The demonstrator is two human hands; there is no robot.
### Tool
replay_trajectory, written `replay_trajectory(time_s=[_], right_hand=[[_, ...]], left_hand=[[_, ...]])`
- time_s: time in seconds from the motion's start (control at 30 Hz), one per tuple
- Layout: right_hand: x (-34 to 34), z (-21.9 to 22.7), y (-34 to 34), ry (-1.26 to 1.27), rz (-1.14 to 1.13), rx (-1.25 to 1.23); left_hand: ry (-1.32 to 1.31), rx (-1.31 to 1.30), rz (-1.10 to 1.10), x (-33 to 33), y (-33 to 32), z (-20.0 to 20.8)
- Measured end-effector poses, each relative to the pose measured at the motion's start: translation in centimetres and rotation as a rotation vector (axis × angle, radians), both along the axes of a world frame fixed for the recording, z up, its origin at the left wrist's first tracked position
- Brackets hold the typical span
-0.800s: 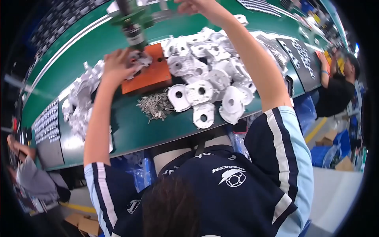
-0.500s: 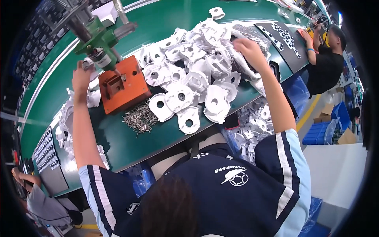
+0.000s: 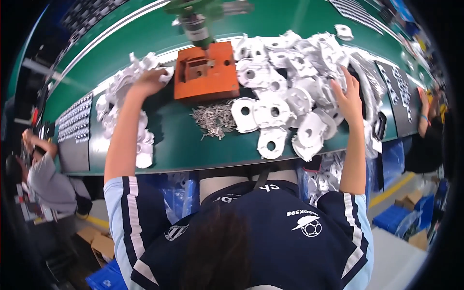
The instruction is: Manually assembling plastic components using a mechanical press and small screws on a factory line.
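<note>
Left hand [image 3: 151, 82] at a white part [image 3: 167, 76], grip unclear; right hand [image 3: 351, 99], fingers [image 3: 346, 78] spread, seemingly empty, by heaped white housings [image 3: 263, 113]. Probably swapping parts; next pick calls for closing the right

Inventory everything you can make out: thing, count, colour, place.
orange block: 1, orange, mid-bench
press head: 1, green, above block
pins: many, silver, in front of block
white parts: many, white, mostly piled right and left of block
wrap: uncounted, silver, right of right pile
mats: 2, dark, bench's left and right
small parts: many, black and white, on mats
bench: 1, green, beneath these
blue bags: several, blue, below bench edge
cartons: several, brown, floor
co-workers: 2, grey and black clothes, left and right edges
left hand: 1, bare, at a white part
right hand: 1, bare, over right pile
</note>
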State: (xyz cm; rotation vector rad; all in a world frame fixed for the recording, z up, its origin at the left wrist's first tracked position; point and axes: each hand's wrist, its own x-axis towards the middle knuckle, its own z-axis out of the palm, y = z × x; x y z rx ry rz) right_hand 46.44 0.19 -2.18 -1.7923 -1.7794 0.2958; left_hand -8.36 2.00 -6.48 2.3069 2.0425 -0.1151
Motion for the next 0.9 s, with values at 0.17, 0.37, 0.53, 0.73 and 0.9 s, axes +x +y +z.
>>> replay_trajectory(time_s=[0.17, 0.37, 0.53, 0.73, 0.9], right_hand=[[2.9, -2.9, 3.0, 0.127, 0.162, 0.006], [2.2, 0.3, 1.1, 0.752, 0.218, -0.25], [1.8, -1.5, 0.1, 0.663, 0.082, 0.142], [-7.9, -0.4, -5.8, 0.329, 0.603, 0.451], [-15.1, 0.4, -9.1, 0.324, 0.809, 0.398]], left_hand=[[-0.039, 0.19, 0.066, 1.9, -2.8, -1.5], [-0.093, 0.268, 0.27, 0.2, -2.0, -2.8], [-0.585, 0.697, 0.298, 4.5, -5.3, 2.0], [-1.77, 0.591, 0.131, 17.9, -9.8, 3.8], [-1.996, 0.331, 0.121, 25.9, -11.9, 3.6]])
